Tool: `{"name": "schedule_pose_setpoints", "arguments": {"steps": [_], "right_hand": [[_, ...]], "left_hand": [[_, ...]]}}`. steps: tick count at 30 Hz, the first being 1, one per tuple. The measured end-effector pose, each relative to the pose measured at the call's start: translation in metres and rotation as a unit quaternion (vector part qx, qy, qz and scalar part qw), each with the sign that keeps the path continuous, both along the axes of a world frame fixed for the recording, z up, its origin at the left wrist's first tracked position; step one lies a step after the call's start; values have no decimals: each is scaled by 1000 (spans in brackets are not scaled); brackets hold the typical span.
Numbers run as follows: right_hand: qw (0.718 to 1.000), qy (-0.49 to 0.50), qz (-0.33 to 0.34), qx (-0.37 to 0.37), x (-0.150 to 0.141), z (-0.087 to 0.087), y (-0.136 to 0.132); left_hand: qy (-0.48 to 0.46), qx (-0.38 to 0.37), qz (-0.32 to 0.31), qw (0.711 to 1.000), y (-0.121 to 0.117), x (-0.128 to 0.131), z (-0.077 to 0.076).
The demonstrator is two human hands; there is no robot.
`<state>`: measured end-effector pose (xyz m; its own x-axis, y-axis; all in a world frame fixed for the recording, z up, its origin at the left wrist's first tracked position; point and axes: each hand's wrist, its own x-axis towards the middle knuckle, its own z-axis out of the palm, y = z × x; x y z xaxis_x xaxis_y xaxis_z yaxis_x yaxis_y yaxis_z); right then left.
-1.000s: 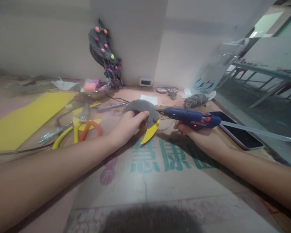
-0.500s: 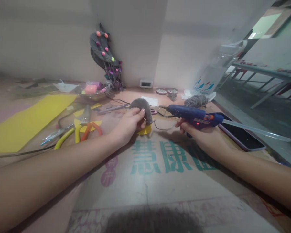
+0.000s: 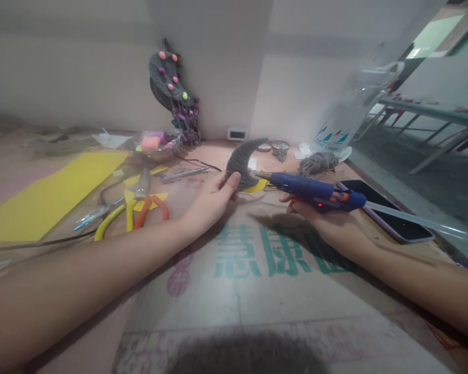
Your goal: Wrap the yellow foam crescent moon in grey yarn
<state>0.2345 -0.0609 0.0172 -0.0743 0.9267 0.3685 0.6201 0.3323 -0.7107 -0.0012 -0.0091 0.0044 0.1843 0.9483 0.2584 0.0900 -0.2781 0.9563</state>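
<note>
Between the thumb and fingers of my left hand [image 3: 216, 195] is a grey yarn-wrapped crescent [image 3: 239, 161], its curved tip pointing up and to the right. A yellow piece [image 3: 258, 186] shows at the crescent's lower right end. My right hand [image 3: 308, 210] is closed around the handle of a blue hot glue gun [image 3: 306, 186]. A small red light glows on the gun, and a clear glue stick [image 3: 413, 215] juts from its rear. The nozzle points left, close to the crescent's lower end; whether they touch I cannot tell.
Pliers [image 3: 142, 192] with yellow and orange handles lie left, beside yellow sheet [image 3: 62, 195]. At right are a phone [image 3: 390, 213], grey yarn [image 3: 317, 163] and a large bottle [image 3: 341, 114]. A beaded grey crescent ornament [image 3: 167, 83] leans on the wall. A printed sheet [image 3: 234, 301] covers the front.
My left hand has turned the crescent, so its tip now points up and right instead of down. The crescent's yellow-marked end and the glue gun's nozzle are now close together.
</note>
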Motion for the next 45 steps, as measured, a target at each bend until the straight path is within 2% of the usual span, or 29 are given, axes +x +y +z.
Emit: {"name": "schedule_pose_setpoints", "arguments": {"steps": [3,9,15,20,25,30,34,36,42,45], "right_hand": [[1000,13,1,-7,-1,0,0],[1000,25,7,-17,-2,-1,1],[1000,9,13,-22,0,-1,2],[1000,6,-13,-25,0,-2,3],[997,9,-65,-37,-5,2,0],[998,-15,-50,-32,-9,4,-3],[999,-8,-22,-34,-8,2,-5],[999,-13,-17,-34,-6,1,-4],[995,-21,-91,-21,-2,-1,-2],[994,-24,-104,-22,-1,-2,-1]], "left_hand": [[15,10,15,1000,0,-2,3],[40,5,-11,999,0,-2,5],[12,-19,-21,1000,2,1,2],[-52,-66,-37,996,5,3,-1],[-41,-86,-78,992,4,3,0],[0,-57,-122,991,2,3,-2],[41,-15,-109,993,2,3,-5],[38,-21,-103,994,2,3,-7],[-66,-105,-109,986,2,5,-6],[-36,-101,-98,989,1,4,-4]]}}
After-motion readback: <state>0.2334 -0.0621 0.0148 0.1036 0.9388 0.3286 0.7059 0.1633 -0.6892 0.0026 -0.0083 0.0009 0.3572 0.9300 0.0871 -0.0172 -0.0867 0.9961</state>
